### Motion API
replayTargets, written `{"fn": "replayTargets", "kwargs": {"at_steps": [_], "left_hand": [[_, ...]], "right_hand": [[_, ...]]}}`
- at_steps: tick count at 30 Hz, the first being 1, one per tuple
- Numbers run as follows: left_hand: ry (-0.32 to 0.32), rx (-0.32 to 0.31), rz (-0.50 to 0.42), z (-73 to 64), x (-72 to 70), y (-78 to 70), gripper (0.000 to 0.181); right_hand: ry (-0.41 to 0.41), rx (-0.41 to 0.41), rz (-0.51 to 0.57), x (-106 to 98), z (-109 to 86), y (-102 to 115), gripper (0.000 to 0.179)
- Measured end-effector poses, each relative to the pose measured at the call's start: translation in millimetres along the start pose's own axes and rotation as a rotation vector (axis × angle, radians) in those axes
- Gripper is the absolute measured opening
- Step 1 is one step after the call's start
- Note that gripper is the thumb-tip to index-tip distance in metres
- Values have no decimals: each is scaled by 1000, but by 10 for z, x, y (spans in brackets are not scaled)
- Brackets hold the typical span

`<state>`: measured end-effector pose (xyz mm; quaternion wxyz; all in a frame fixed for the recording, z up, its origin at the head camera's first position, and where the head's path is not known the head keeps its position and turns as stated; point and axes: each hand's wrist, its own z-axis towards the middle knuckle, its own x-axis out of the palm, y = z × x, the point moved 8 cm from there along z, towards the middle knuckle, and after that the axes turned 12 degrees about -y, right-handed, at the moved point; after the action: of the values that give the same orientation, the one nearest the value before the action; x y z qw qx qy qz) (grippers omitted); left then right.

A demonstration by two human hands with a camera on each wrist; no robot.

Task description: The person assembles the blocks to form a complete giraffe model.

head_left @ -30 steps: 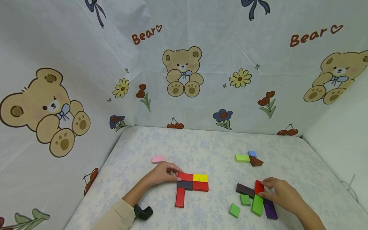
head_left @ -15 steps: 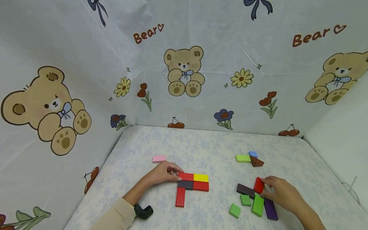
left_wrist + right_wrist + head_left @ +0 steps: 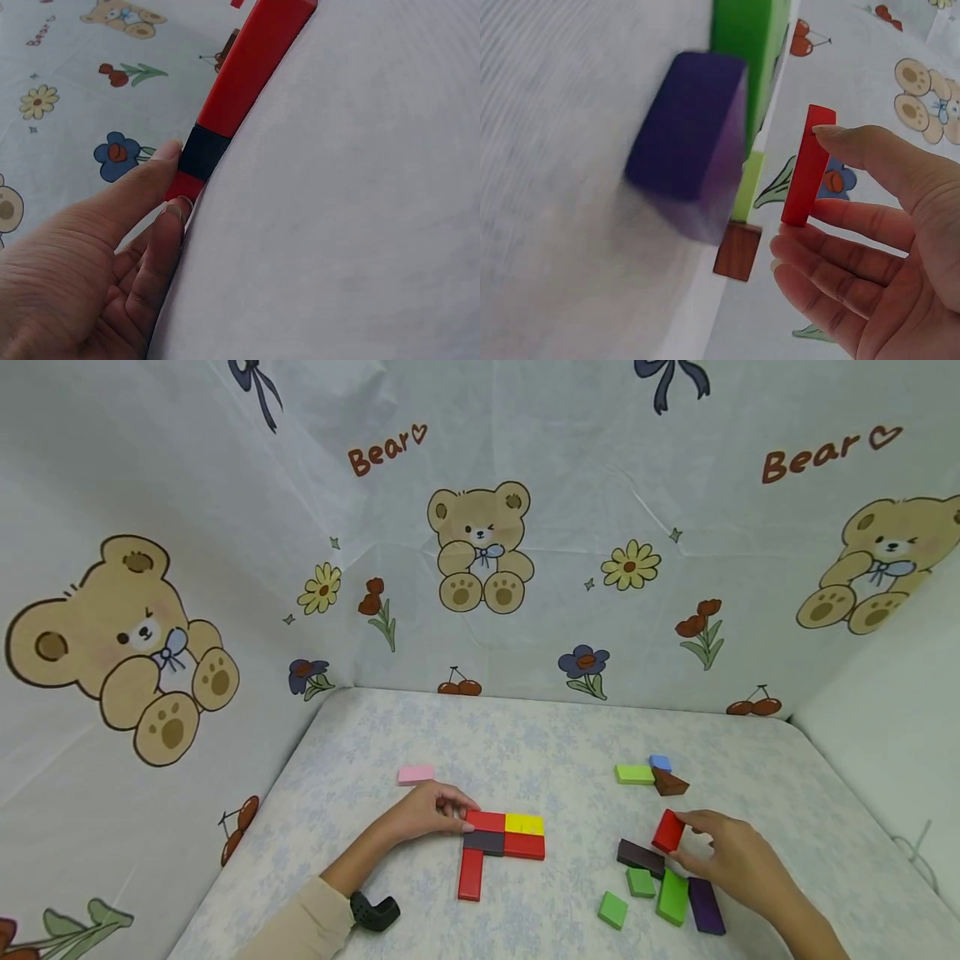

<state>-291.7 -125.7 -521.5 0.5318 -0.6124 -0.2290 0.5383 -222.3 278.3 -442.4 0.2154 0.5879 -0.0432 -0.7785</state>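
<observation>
My right hand [image 3: 708, 845] pinches a small red block [image 3: 667, 831] and holds it lifted just above the table; in the right wrist view the red block [image 3: 808, 166] sits between thumb and fingers [image 3: 832, 236]. Below it lie a dark brown block [image 3: 640, 857], two small green blocks [image 3: 640, 882], a long green block [image 3: 672, 896] and a purple block [image 3: 706, 906]. My left hand [image 3: 438, 811] rests with its fingertips against the left edge of a flat cluster of red, yellow and dark blocks [image 3: 504, 835]; the left wrist view shows fingers [image 3: 161, 176] touching the cluster's edge [image 3: 225, 112].
A pink block [image 3: 416, 774] lies behind my left hand. A light green block [image 3: 633, 773], a blue block [image 3: 659, 762] and a brown wedge [image 3: 668, 783] sit at the back right. Printed bear sheets wall the table on three sides. A black object [image 3: 372, 912] is on my left wrist.
My right hand has lifted the red block off the pile and tilted it upward and slightly back. The left hand and the cluster have stayed still.
</observation>
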Motion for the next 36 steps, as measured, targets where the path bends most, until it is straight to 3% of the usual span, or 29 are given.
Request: {"fn": "replayTargets", "kwargs": {"at_steps": [6,15,25,36], "left_hand": [[-14,-1,2,9,-6,15,20],[-5,-15,-11,-29,19,60,22],[0,-10,-2,-39,25,50,22],[-7,-4,7,-9,13,28,22]], "right_hand": [[-32,-42,86,-54,-7,261,55],[26,-136,165,98,-90,665,54],[167,-141,157,267,-123,964,56],[189,-225,148,407,-155,1251,54]]}}
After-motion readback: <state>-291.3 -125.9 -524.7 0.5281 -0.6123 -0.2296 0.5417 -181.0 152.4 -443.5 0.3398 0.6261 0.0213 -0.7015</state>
